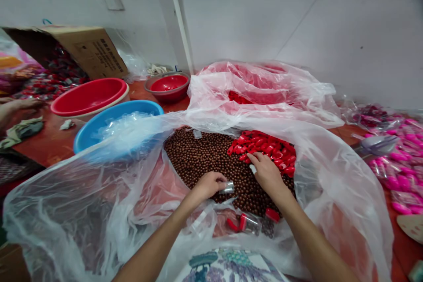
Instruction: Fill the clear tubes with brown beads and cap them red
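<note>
My left hand [209, 185] is closed on a small clear plastic jar [227, 187], which lies tilted on its side just over a heap of brown beads [198, 154]. At the edge of a pile of shiny red plastic pieces [264, 145], my right hand [266, 172] reaches out with thumb and fingers apart. Something white is wrapped round one of its digits. Nothing shows between those fingers, though the fingertips are close to the red pieces. Nearer my body lie a clear jar with a red lid [249, 224] and a bead-filled one with a red lid [271, 216].
A clear plastic sheet [330, 172] surrounds the beads. To the left stand a blue basin [79, 141] of clear plastic pieces and a red basin [89, 97]. Pink packets [403, 169] lie at right. Another person's hand [20, 105] shows at far left, below a cardboard box [95, 55].
</note>
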A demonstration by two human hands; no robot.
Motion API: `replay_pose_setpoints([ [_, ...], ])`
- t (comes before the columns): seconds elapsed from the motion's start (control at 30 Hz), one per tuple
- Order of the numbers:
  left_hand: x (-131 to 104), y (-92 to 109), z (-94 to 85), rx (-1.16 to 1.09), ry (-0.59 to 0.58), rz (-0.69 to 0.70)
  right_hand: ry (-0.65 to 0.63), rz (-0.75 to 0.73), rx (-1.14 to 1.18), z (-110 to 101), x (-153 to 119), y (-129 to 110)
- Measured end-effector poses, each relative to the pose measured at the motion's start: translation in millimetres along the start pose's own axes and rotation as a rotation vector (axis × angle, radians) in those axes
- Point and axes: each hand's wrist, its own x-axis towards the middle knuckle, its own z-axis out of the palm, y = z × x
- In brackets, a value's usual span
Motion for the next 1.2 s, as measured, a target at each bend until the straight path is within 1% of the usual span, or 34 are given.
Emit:
replay_pose_setpoints([
  [0.07,6.8,-0.1,7.3,-0.010,0.024,0.011,0.002,0.031,0.000,1.5,-3.0,2.6],
  [0.17,15.6,-1.0,22.1,-0.066,0.017,-0.019,0.057,0.086,0.012,1.9,-11.4,11.2],
  [0.3,23.8,0.6,38.9,-0.161,0.005,-0.021,0.146,0.134,0.147,-3.2,-21.5,22.8],
  [0.47,28.7,9.4,51.8,-0.289,0.020,-0.008,0.208,0.219,0.320,-13.4,-30.6,27.0],
  [0.67,30.7,17.6,63.2,-0.422,0.053,0.015,0.231,0.266,0.384,-14.7,-38.7,29.8],
  [0.8,32.7,17.7,66.7,-0.521,0.009,0.008,0.240,0.259,0.398,-12.5,-39.9,29.2],
  [0.97,32.3,15.1,65.5,-0.622,-0.034,-0.005,0.231,0.255,0.402,-11.9,-39.5,27.2],
  [1.07,28.5,15.2,62.9,-0.706,-0.052,-0.026,0.211,0.241,0.406,-12.4,-39.0,27.0],
  [1.2,19.6,18.6,53.6,-0.870,-0.136,-0.078,0.198,0.227,0.431,-12.7,-38.4,26.1],
])
